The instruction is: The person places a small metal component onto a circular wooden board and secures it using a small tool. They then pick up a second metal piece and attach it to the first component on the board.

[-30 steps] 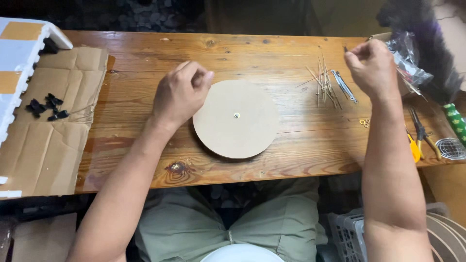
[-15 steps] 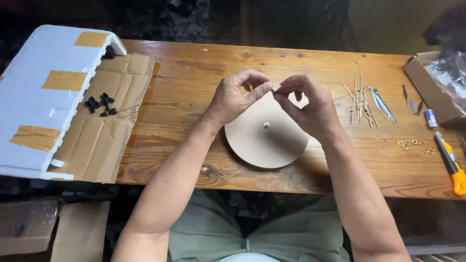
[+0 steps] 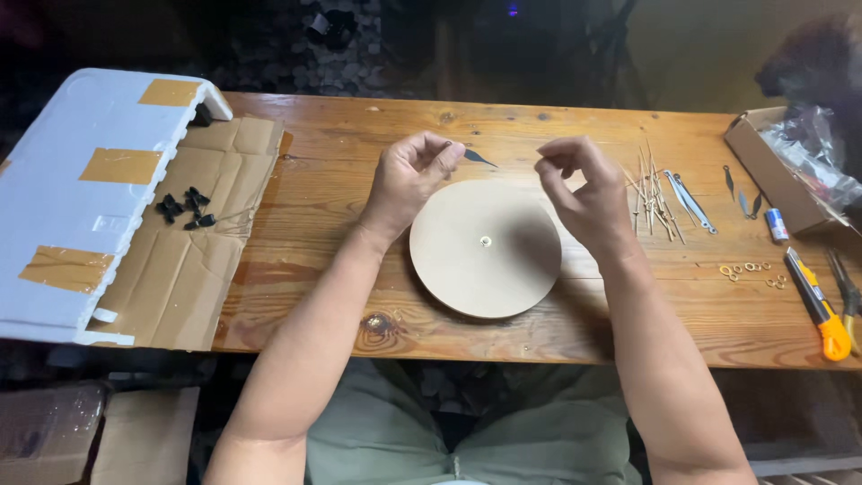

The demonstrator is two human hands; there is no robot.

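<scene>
Clock hand (image 3: 479, 159) pinched in left hand (image 3: 411, 182)

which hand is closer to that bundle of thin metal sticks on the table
Right. The right hand hovers just left of the metal sticks; the left hand is beyond the round disc, farther left.

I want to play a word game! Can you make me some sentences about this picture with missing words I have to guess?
1. The left hand pinches a thin, dark, pointed piece above a flat disc whose shape is ____.
2. The disc lies on a table made of ____.
3. The knife near the table's right edge has a handle coloured ____.
4. The white foam box lies at the ____ end of the table.

Missing words: round; wood; yellow; left
</scene>
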